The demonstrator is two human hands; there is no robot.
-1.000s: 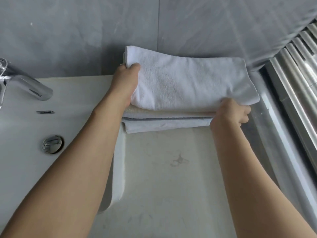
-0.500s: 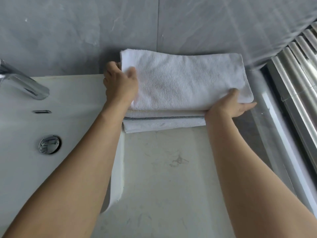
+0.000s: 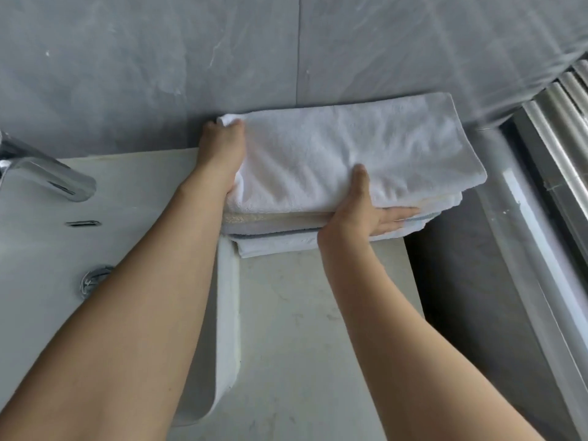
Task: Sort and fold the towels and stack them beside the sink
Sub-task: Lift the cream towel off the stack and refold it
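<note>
A stack of folded towels lies on the counter (image 3: 302, 329) against the grey wall, just right of the sink (image 3: 38, 249). The top white towel (image 3: 350, 148) is the widest. Under it lie a cream towel (image 3: 270, 218) and pale grey-white towels (image 3: 280, 245). My left hand (image 3: 221, 151) grips the white towel's far left corner, and a bit of cloth bunches between its fingers. At the front edge, my right hand (image 3: 366, 211) has its thumb on top of the white towel, with straight fingers pressed along the stack's front, pointing right.
A chrome faucet (image 3: 54, 179) and drain (image 3: 92, 281) sit in the sink at left. The counter ends just right of the stack, where a dark gap (image 3: 461, 281) drops away. A pale ledge and metal rails (image 3: 560, 138) run along the right side.
My right hand slid left from the towel's right front corner toward the middle of the front edge. My left hand moved to the far left corner and bunched it.
</note>
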